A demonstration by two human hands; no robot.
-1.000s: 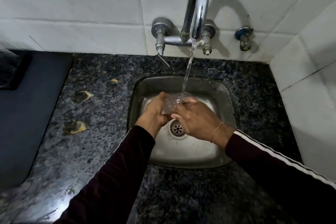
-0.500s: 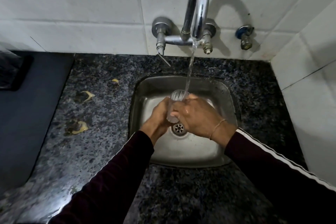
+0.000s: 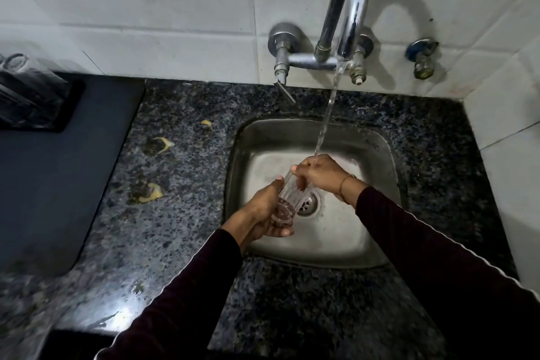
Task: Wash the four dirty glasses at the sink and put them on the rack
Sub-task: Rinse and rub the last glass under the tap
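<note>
There is a single view, worn on the person's head, looking forward and steeply down onto the steel sink (image 3: 380, 155), which sits just right of centre and close below the camera. Behind the sink the tap (image 3: 347, 9) and white tiled wall (image 3: 146, 9) fill the top. Left of the sink the speckled granite counter (image 3: 175, 184) runs outward. Both sleeved forearms enter from the bottom edge towards the sink.
</note>
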